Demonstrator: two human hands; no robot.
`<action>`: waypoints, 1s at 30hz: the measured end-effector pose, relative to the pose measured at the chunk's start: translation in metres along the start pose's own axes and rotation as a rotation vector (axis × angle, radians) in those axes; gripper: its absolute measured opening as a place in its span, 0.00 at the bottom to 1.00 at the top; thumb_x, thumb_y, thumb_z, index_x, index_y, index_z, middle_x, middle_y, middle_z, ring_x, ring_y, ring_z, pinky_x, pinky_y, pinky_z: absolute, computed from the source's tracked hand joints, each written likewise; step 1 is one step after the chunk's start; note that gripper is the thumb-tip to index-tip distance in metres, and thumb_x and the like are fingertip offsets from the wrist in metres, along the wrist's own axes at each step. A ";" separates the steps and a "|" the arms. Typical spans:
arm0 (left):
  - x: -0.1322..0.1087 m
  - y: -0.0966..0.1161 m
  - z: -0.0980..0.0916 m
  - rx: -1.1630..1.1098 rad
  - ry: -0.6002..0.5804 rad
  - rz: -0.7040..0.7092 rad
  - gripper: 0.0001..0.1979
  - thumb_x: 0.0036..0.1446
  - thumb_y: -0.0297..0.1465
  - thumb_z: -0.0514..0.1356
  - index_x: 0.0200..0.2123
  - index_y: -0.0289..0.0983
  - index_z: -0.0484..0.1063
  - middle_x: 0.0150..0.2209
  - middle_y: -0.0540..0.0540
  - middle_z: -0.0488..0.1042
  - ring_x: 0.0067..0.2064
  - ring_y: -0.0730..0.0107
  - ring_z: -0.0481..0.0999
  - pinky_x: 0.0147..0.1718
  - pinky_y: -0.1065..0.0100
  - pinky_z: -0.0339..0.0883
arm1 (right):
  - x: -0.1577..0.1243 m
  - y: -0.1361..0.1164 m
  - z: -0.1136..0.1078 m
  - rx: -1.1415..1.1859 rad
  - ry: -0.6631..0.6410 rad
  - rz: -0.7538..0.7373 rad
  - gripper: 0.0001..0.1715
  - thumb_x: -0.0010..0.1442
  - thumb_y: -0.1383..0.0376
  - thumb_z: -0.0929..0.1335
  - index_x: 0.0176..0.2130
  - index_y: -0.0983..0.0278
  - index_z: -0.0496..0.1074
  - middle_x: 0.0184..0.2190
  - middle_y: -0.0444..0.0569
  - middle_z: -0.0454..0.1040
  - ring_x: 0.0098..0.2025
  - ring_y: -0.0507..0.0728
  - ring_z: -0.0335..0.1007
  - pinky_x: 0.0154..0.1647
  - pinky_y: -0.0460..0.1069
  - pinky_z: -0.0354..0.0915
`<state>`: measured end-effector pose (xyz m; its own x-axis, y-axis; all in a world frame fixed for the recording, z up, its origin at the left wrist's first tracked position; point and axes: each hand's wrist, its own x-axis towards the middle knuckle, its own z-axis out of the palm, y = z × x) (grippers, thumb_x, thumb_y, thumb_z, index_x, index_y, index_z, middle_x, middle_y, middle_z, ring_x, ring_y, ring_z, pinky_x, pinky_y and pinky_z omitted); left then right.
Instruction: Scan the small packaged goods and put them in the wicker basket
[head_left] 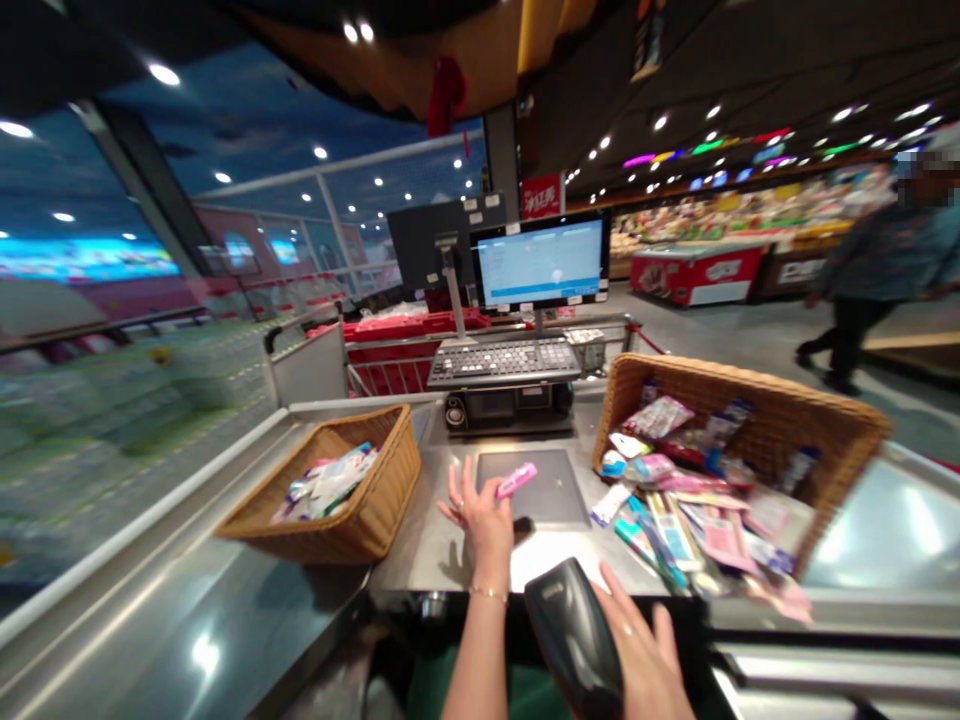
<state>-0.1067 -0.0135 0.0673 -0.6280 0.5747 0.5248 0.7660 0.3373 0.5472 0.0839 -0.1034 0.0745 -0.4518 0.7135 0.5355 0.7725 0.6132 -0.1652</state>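
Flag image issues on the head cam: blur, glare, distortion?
Head view: motion blur smears the shelved goods at far left; ceiling lights glare on the steel counter; wide-angle distortion bows the counter edges; the barcode scanner in the right hand looms oversized at the bottom edge.

Ceiling spotlights (163,74) are blazing overhead, glare is flaring off the steel counter (202,655), blur is smearing the left edge, and the wide lens is bending everything!

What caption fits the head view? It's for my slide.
Left hand holds a pink item, right hand a barcode scanner, at a checkout counter.
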 end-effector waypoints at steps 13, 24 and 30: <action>0.008 -0.013 -0.024 -0.003 0.067 -0.022 0.11 0.55 0.25 0.59 0.34 0.45 0.80 0.64 0.46 0.63 0.70 0.47 0.49 0.63 0.30 0.36 | 0.004 -0.012 0.006 0.091 0.003 -0.074 0.29 0.52 0.67 0.63 0.54 0.64 0.67 0.57 0.67 0.71 0.60 0.76 0.66 0.54 0.76 0.58; 0.014 -0.030 -0.041 0.036 0.117 -0.010 0.11 0.55 0.26 0.60 0.36 0.46 0.80 0.65 0.45 0.62 0.70 0.47 0.48 0.63 0.31 0.35 | 0.010 -0.028 0.021 0.115 0.088 -0.066 0.22 0.56 0.68 0.64 0.50 0.61 0.72 0.54 0.61 0.75 0.59 0.74 0.68 0.57 0.75 0.55; 0.017 -0.039 -0.052 0.048 0.188 0.012 0.10 0.54 0.26 0.61 0.36 0.45 0.81 0.63 0.43 0.64 0.69 0.44 0.50 0.62 0.29 0.35 | 0.012 -0.037 0.027 0.190 0.101 -0.076 0.22 0.56 0.66 0.65 0.52 0.60 0.70 0.55 0.60 0.74 0.59 0.74 0.67 0.58 0.78 0.51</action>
<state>-0.1541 -0.0551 0.0888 -0.6299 0.4308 0.6463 0.7765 0.3691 0.5107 0.0380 -0.1084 0.0645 -0.4516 0.6311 0.6307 0.6354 0.7238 -0.2692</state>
